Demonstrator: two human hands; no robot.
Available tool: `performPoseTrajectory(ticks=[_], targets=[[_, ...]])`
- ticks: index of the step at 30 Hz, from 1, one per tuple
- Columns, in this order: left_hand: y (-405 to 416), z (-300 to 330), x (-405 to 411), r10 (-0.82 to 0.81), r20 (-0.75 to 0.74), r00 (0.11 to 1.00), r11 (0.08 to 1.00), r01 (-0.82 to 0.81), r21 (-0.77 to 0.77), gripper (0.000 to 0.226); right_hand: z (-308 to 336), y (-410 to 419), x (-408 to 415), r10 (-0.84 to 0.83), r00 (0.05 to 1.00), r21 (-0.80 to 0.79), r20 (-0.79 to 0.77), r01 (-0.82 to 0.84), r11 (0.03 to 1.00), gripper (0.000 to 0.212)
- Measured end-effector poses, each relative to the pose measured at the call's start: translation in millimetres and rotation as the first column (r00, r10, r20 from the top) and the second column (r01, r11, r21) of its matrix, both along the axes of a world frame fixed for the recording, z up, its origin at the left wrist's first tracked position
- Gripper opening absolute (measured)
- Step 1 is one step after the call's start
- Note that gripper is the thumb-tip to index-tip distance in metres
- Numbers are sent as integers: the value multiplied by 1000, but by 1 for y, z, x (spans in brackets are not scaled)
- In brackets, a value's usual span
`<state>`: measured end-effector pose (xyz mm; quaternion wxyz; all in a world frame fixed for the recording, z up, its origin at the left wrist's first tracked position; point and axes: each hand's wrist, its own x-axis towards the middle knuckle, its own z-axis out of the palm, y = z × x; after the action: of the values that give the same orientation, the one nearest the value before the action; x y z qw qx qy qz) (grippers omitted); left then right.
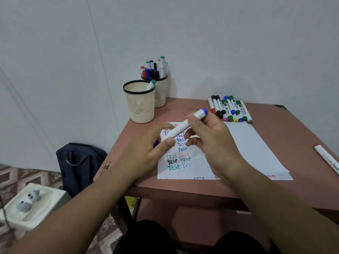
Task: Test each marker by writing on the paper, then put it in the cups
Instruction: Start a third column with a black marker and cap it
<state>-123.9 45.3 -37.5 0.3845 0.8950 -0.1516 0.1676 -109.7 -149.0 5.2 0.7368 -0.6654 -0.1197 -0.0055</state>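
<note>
My right hand point(214, 142) grips a white marker point(183, 126) with a blue rear end, tilted over the paper point(247, 147). My left hand point(145, 154) pinches a blue cap point(156, 143) at the marker's lower end; the tip is hidden, so I cannot tell whether the cap is on or off. The paper carries several coloured "Test" words on its left half. Two beige mesh cups stand at the table's far left: the front cup point(140, 103) holds one green-capped marker, and the back cup point(161, 92) is full of markers.
Several markers point(229, 109) lie in a row at the table's far edge beyond the paper. One white marker point(326, 158) lies at the right edge. On the floor to the left are a dark backpack point(78, 165) and a white box point(31, 204).
</note>
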Motion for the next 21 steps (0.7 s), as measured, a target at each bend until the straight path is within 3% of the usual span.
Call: performPoseTrajectory(ticks=[2, 4, 6, 9, 11, 14, 17, 21], targets=[[0, -1, 2, 17, -40, 999, 999, -19, -45, 62, 5, -6, 10, -52, 997, 89, -65, 58, 994, 14], [-1, 0, 6, 48, -65, 997, 995, -53, -84, 49, 8, -15, 26, -102, 987, 126, -126, 118, 985, 11], [-3, 3, 11, 113, -98, 989, 989, -121, -88, 39, 6, -25, 46, -131, 981, 89, -144, 144, 986, 5], [-1, 11, 22, 178, -136, 975, 983, -182, -19, 30, -1, -35, 72, -136, 986, -67, -91, 130, 989, 29], [0, 17, 38, 190, -66, 980, 979, -184, 88, 24, -1, -33, 87, -136, 988, -133, -69, 127, 983, 32], [-5, 22, 78, 201, 26, 979, 954, -202, 221, 24, -1, -24, 111, -134, 990, -191, -42, 124, 974, 12], [-12, 12, 110, 221, 83, 972, 915, -236, 327, 24, -9, -16, 128, -110, 993, -184, -33, 102, 978, 12], [-12, -4, 121, 225, 138, 965, 895, -261, 362, 20, -27, -15, 133, -94, 995, -193, -35, 85, 977, 12]])
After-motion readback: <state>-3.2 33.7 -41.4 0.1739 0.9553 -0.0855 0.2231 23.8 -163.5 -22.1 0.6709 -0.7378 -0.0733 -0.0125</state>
